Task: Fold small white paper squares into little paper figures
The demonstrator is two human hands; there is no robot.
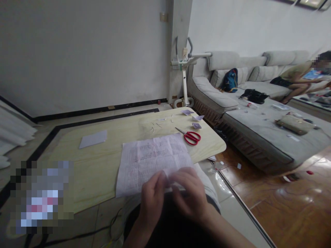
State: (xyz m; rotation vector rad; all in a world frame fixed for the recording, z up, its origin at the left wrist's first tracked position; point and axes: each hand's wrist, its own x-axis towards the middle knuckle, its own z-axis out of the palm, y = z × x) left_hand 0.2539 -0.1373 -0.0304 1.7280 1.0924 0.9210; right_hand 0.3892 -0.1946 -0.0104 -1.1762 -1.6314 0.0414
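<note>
A large creased sheet of printed paper (152, 156) lies near the table's front edge, in front of both hands. My left hand (154, 187) is closed, thumb and fingers together, at the sheet's near edge. Close beside it, my right hand (190, 189) has its fingers bent inward and slightly blurred, meeting the left fingertips. Whatever is between the fingertips is hidden or too small to name. Red-handled scissors (191, 137) rest just beyond the sheet's right corner. Past them sit a small folded paper piece (197, 126) and two others like it.
The pale wooden table (98, 172) also bears a folded white paper (93, 139) and thin paper scraps (155, 125). A blurred-out object (42, 199) is at lower left. On the right stands a grey sofa (258, 137) with bags, and a person (294, 75) sits there.
</note>
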